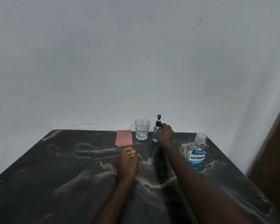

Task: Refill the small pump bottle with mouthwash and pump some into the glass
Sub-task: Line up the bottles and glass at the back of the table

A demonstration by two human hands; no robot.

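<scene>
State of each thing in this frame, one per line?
pump bottle: upright, pump head on, blue liquid inside, held by right hand.
glass: upright, looks empty.
mouthwash bottle: upright, capped, untouched.
cloth: folded, flat.
left hand: resting on table, holds nothing.

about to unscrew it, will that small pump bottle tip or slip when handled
Probably tippy: the small pump bottle is slim and tall, with a pump head on top. Likely light, though blue liquid shows inside. Its smooth clear wall may be slippery, so the right hand gripping its body helps.
</scene>
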